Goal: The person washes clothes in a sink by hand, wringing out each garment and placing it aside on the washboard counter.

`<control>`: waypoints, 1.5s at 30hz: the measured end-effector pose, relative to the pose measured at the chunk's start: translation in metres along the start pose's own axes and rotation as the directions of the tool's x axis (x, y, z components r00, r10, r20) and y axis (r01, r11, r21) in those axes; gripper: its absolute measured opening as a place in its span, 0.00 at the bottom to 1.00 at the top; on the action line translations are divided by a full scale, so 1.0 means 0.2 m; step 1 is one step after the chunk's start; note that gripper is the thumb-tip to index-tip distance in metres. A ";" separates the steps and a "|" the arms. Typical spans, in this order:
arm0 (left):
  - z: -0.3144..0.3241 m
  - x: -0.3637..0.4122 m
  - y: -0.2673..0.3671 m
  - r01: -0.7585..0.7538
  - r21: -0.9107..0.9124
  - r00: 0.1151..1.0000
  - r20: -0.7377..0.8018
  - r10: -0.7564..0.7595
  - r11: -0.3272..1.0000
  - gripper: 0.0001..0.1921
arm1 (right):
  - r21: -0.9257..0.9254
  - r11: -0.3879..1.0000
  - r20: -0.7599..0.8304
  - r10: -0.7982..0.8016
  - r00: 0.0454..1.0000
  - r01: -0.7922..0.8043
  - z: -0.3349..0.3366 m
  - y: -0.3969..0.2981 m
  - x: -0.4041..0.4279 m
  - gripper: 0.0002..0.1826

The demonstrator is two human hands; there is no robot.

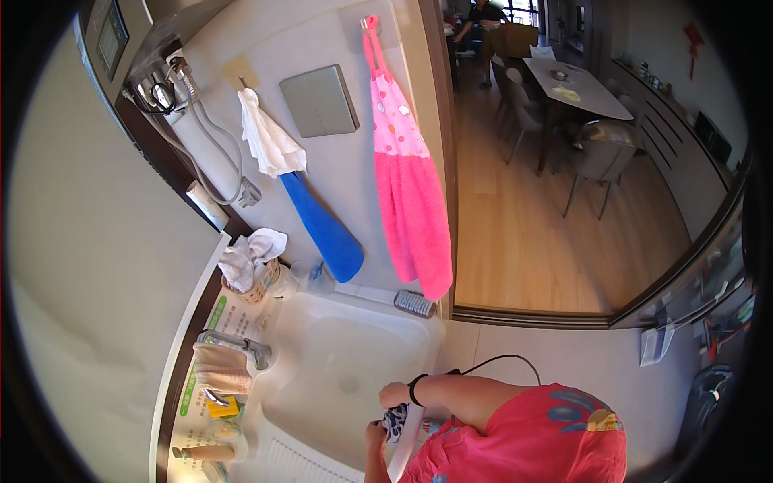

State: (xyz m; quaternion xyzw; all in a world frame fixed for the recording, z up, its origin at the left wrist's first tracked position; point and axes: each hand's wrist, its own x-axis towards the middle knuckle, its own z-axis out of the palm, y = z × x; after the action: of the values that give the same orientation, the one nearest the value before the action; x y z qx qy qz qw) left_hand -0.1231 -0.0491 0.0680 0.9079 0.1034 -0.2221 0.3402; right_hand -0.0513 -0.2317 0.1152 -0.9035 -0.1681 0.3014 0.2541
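At the near rim of a white laundry sink (338, 347), my right hand (395, 395), with a black band on its wrist, is closed on the upper end of a bunched dark-blue and white patterned cloth (395, 421). My left hand (375, 433) grips the cloth's lower left side. The fingers are partly hidden by the hands and the fabric. A ribbed washboard (305, 462) is built into the sink beside my left hand. Over the tap (259, 353) on the far side hangs a beige cloth (222, 368).
A scrubbing brush (415, 303) lies on the sink's rim. Past the tap are a yellow sponge (223, 407) and a basket (256, 287) with white cloths. A pink towel (410, 199) and a blue cloth (326, 229) hang on the wall. Through the doorway, a person (485, 30) stands near a dining table (580, 90).
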 end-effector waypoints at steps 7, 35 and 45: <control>0.00 -0.02 0.01 0.030 0.002 0.999 -0.017 -0.030 1.000 0.16 | -0.038 0.999 0.038 -0.028 0.999 0.029 -0.01 0.00 0.01 0.16; 0.02 -0.03 -0.01 0.059 -0.013 0.998 -0.007 -0.059 0.998 0.17 | -0.022 0.995 0.093 -0.093 0.991 0.096 -0.04 0.02 0.00 0.17; 0.03 -0.04 0.00 0.060 -0.089 0.995 -0.074 -0.066 0.994 0.15 | -0.026 0.994 0.109 -0.099 0.989 0.102 -0.01 0.04 0.05 0.17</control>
State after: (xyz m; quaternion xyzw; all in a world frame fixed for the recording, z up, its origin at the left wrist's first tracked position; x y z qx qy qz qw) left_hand -0.1322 -0.0526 0.0679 0.8963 0.1545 -0.1931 0.3680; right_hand -0.0409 -0.2337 0.1068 -0.8803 -0.2315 0.3336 0.2451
